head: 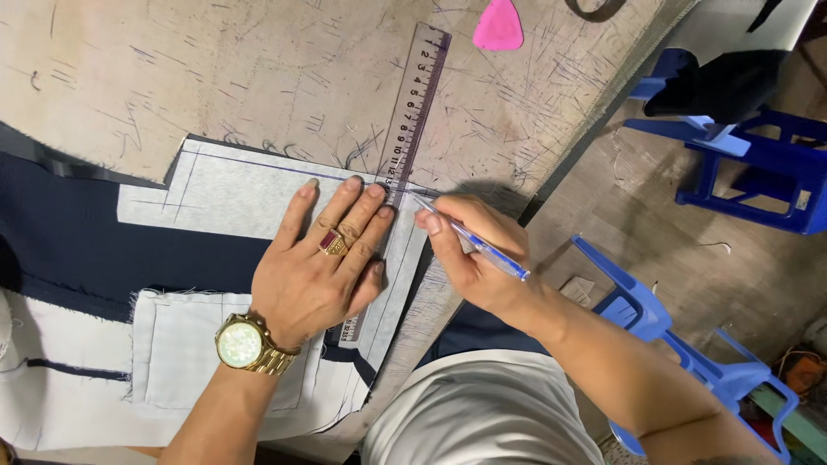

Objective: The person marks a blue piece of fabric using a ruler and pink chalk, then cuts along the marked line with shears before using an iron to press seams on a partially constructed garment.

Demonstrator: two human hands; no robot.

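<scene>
In the head view, the left hand, at the centre of the frame, lies flat with fingers spread, grasping nothing, and presses a clear ruler onto a pale grey fabric piece. Just right of it, the right hand pinches a blue pen, its tip touching the ruler's edge. A pink chalk lies at the top on the scratched worktable, and blue plastic stools stand at the right.

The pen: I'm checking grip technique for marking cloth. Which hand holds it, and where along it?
The right hand pinches the blue pen near its tip end. The left hand holds nothing; it presses flat on the clear ruler.
</scene>
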